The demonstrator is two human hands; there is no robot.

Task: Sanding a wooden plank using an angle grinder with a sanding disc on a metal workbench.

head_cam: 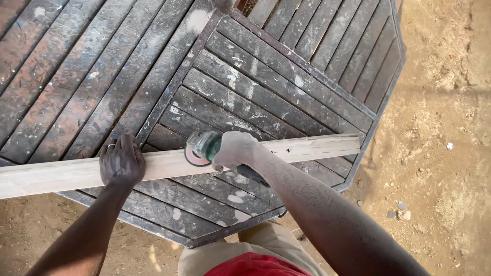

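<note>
Single head view, looking straight down from above at close range onto the near edge of slatted octagonal table (286, 82); sandy ground (440, 153) visible to the right and below. No second view.

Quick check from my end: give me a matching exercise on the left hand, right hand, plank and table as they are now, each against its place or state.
Things:
1. left hand
2. right hand
3. wooden plank
4. slatted table

Places or states:
A. lies across the table top, pale and long
B. grips the green angle grinder
C. dark, paint-flecked, bears the plank
D. presses flat on the plank

Pairs: 1-D, 2-B, 3-A, 4-C
</note>
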